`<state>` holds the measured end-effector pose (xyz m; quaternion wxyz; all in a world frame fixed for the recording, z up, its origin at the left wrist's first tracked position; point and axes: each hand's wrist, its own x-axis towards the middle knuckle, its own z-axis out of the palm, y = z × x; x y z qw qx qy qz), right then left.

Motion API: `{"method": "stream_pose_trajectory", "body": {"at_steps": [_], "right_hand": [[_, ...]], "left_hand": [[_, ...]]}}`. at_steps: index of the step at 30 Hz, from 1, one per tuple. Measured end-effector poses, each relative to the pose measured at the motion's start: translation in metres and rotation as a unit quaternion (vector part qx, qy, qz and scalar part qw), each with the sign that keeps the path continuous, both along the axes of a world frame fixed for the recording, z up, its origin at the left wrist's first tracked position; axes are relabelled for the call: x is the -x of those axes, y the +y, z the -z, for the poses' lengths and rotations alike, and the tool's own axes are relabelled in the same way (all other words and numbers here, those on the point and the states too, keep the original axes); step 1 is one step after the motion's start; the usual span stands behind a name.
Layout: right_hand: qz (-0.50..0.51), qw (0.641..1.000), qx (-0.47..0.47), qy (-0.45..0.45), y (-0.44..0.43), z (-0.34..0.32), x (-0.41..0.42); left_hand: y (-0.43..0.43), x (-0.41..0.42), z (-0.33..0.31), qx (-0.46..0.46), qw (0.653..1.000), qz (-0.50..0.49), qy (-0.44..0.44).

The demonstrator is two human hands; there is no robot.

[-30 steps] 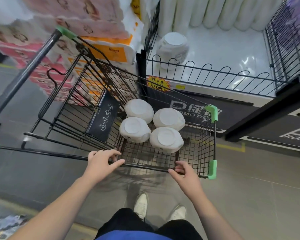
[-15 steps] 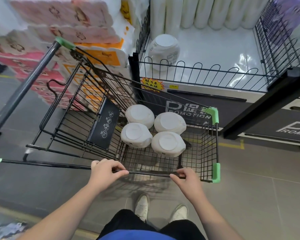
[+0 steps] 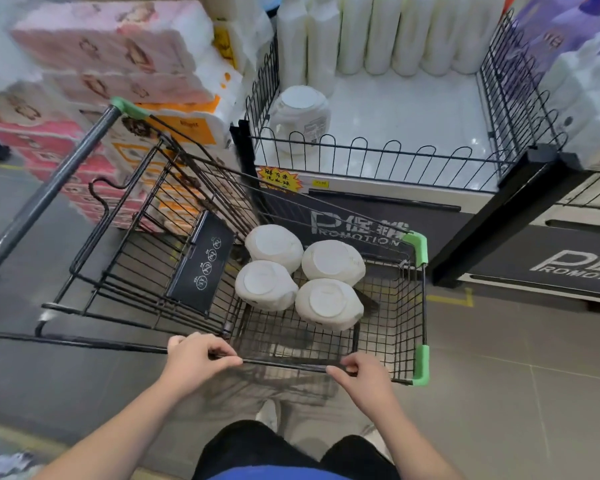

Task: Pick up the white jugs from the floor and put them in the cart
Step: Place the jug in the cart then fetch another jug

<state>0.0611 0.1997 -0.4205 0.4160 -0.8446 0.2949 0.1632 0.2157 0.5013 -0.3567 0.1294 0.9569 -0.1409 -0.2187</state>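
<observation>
Several white jugs (image 3: 328, 303) lie clustered in the black wire cart (image 3: 388, 327), seen base-up, toward its right end. Another white jug (image 3: 300, 116) stands on the white fenced display platform beyond the cart. My left hand (image 3: 194, 362) grips the cart's near top rail, fingers curled over it. Farther right on the same rail, my right hand (image 3: 364, 379) also grips the wire. The cart's grey handle bar (image 3: 45, 199) runs up to the left.
Stacks of pink and orange tissue packs (image 3: 118, 98) rise at the left behind the cart. A black wire fence (image 3: 378, 161) rings the display platform, with tall white bottles (image 3: 388, 32) at its back. A black promotion panel (image 3: 541, 261) runs along the right. Grey tiled floor (image 3: 516, 393) lies around.
Both hands closed onto the cart's near rail, and the cart and view shifted slightly toward me and right. The jugs stayed in place inside the cart.
</observation>
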Motion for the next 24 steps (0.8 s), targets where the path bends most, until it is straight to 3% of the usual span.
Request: {"method": "stream_pose_trajectory", "body": {"at_steps": [12,24], "right_hand": [[0.018,1.0,0.015,-0.01,-0.069,0.003,0.062],[0.112,0.993,0.014,-0.024,-0.151,0.002,0.128]], "left_hand": [[-0.07,0.05,0.004,0.015,1.0,-0.001,0.011],[-0.178,0.094,0.003,-0.022,0.997,0.029,0.069]]}}
